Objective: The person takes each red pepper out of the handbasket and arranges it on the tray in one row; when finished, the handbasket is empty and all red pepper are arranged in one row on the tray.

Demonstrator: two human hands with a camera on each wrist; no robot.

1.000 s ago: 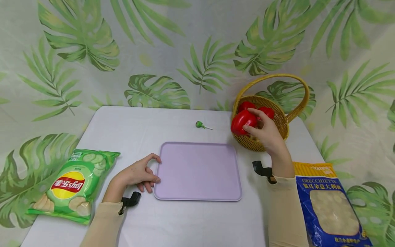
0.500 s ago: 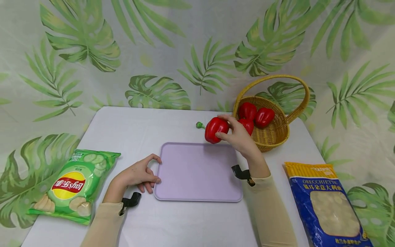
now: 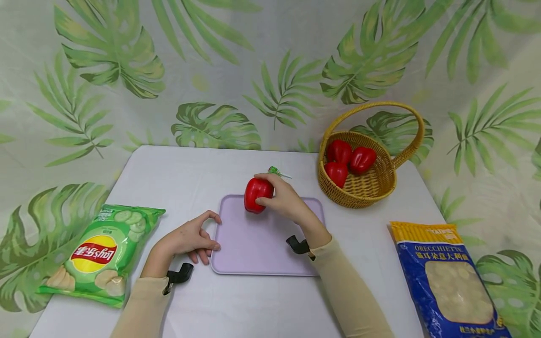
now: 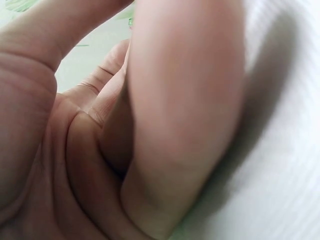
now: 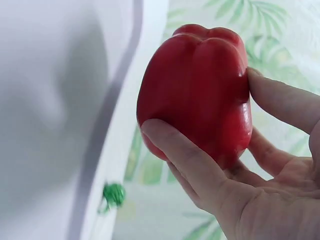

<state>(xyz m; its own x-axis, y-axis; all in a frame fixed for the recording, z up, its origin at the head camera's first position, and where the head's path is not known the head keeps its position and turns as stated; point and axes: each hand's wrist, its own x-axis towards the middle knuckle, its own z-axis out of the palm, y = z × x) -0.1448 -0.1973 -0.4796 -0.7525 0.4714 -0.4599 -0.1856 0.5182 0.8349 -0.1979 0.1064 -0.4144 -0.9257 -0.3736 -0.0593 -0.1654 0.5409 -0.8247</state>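
My right hand grips a red bell pepper between thumb and fingers, over the back left part of a lilac tray. In the right wrist view the pepper's lobed end points up, with fingertips on both sides of it. At the tray's left edge, my left hand rests with index fingertip and thumb tip spread apart along the rim; the other fingers bend beneath. The left wrist view shows those fingers close up and blurred. Several more red peppers, one of them a pepper on its side, lie in a wicker basket.
A green-wrapped lollipop lies behind the tray, partly behind the right hand. To the left is a green chip bag; to the right, a blue and yellow pasta bag. A leaf-patterned cloth hangs behind the white table.
My right hand has lifted the bell pepper out of the basket and carried it left, past the lollipop, to over the tray. The left hand has stayed at the tray's edge.
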